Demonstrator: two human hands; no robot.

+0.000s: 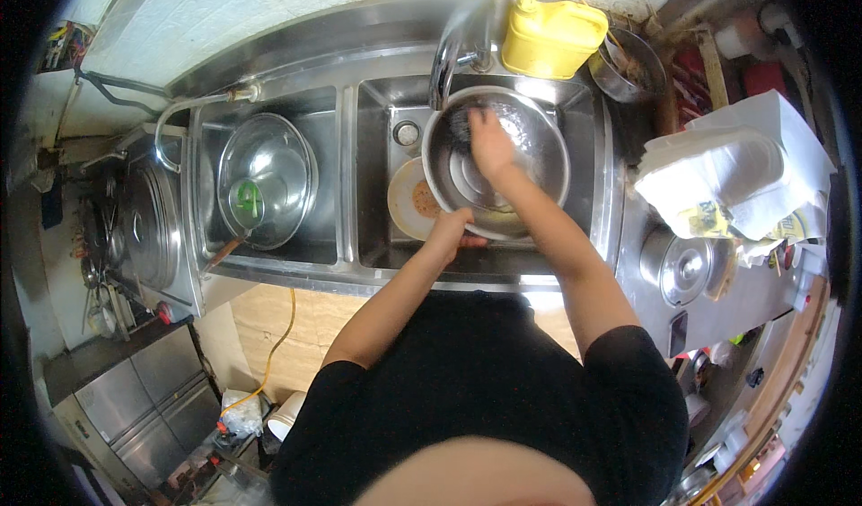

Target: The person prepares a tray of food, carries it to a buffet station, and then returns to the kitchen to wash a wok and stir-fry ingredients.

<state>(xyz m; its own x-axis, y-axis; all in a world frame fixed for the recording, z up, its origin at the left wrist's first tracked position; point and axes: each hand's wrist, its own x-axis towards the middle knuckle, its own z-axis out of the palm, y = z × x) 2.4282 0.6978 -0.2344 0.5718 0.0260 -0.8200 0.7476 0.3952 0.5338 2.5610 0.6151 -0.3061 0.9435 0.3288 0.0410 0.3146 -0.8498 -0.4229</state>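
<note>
A large stainless steel bowl (545, 149) is tilted in the right basin of a double sink, partly over a pale plate (401, 199) with brownish residue. My left hand (452, 230) grips the bowl's near-left rim. Inside the bowl, my right hand (493, 144) presses a dark steel-wool scourer (459, 125) against the far-left inner wall. The hand is slightly blurred, and its fingers cover part of the scourer. Above the bowl's far rim hangs the spout of a chrome faucet (441, 75).
In the left basin, a metal bowl (269, 149) holds a wooden-handled ladle (229, 250) with green bits in it. Behind the sink stand a yellow plastic jug (552, 38) and a metal pot (626, 78). White packaging (727, 162) and a lidded steel pot (687, 270) occupy the right counter.
</note>
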